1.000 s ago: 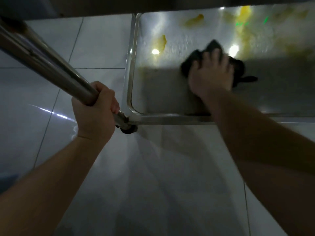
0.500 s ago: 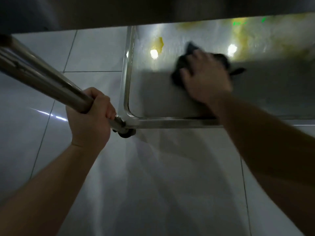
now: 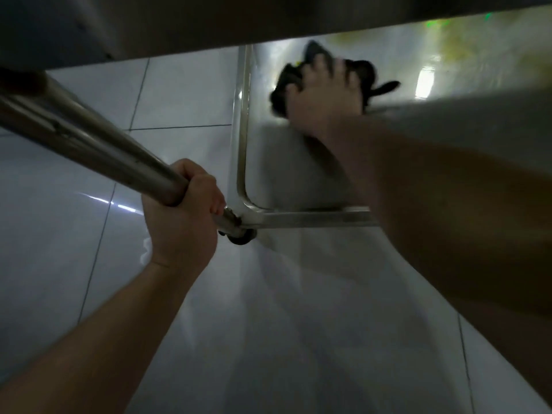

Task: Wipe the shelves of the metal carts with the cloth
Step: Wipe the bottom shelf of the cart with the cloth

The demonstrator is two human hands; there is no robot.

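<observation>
The metal cart's bottom shelf (image 3: 268, 174) lies low over the floor, with a raised rim and rounded near-left corner. A dark cloth (image 3: 366, 71) is pressed flat on it near the left rim, and my right hand (image 3: 322, 100) lies on top of it, blurred by motion. Yellowish smears (image 3: 466, 43) show on the shelf's far right part. My left hand (image 3: 182, 222) is wrapped around the cart's steel leg tube (image 3: 89, 141), just above the corner. A higher shelf's dark underside (image 3: 268, 19) hides the back of the bottom shelf.
Glossy white floor tiles (image 3: 74, 234) surround the cart on the left and in front. A small black caster wheel (image 3: 240, 238) sits under the near-left corner. Bright light reflections (image 3: 424, 82) glare on the shelf.
My right hand has slid the cloth leftward and farther back, toward the shelf's left rim. The view has tilted, so the upper shelf covers more. My left hand keeps its grip on the tube.
</observation>
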